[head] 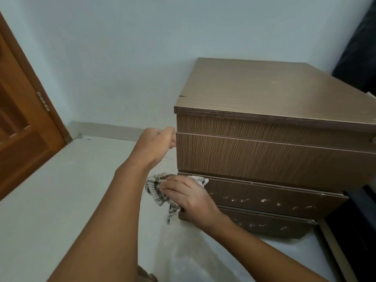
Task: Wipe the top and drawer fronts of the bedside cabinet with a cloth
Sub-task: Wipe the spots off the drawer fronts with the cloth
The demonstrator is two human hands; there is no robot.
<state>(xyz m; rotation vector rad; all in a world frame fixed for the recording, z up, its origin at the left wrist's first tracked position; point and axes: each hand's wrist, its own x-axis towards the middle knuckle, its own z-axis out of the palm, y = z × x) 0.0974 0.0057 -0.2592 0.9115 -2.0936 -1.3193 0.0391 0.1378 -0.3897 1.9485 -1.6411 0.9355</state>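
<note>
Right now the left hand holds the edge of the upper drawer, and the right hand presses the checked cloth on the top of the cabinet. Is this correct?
Not fully. In the head view the right hand presses the checked cloth against the lower drawer front, not on the cabinet top. The left hand does hold the edge of the upper drawer.

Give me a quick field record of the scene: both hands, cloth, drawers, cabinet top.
left hand: gripping the left edge of the upper drawer, which stands pulled out
right hand: pressing the cloth against the left end of the middle drawer front
cloth: checked, bunched under the right hand, part hanging off the cabinet's left corner
middle drawer front: whitish specks along it, right of the cloth
bottom drawer front: similar specks
cabinet top: nothing on it
floor: pale, bare near the cabinet
</note>
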